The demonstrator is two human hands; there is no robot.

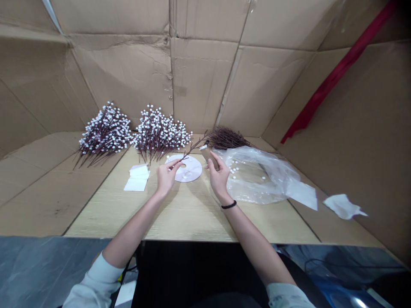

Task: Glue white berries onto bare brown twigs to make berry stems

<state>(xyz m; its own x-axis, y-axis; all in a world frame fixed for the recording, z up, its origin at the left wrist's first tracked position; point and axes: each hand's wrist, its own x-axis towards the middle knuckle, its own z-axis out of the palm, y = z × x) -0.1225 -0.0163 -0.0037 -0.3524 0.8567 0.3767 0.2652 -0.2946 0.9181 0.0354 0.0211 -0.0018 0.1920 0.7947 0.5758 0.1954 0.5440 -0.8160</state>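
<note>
- Your left hand (166,177) pinched a thin dark red stem (194,147) near its lower end, between the thumb and the fingers.
- Your right hand (218,176) was closed around a brown paper-like piece (210,156). Your fingers hid part of it, so I cannot tell its exact shape.
- The hands were apart, with a small gap between them, and both were above the light wooden bench (192,222).
- The stem was in the air. It rose up and to the right from your left hand, above a white paper disc (192,169).
- In my judgement, the pinch low on the stem was a good hold, because a thin stem bends less when it is held close to the fingers.
- Two bunches of white-berry stems (105,132) lay at the far edge of the bench, and a bundle of brown twigs (227,137) lay on the right.
- White paper sheets (137,177) lay left of the disc, and a clear plastic bag (257,175) lay right of your right hand.
- A black band (228,205) was on your right wrist.
- I could read no brand, label or writing on anything.
</note>
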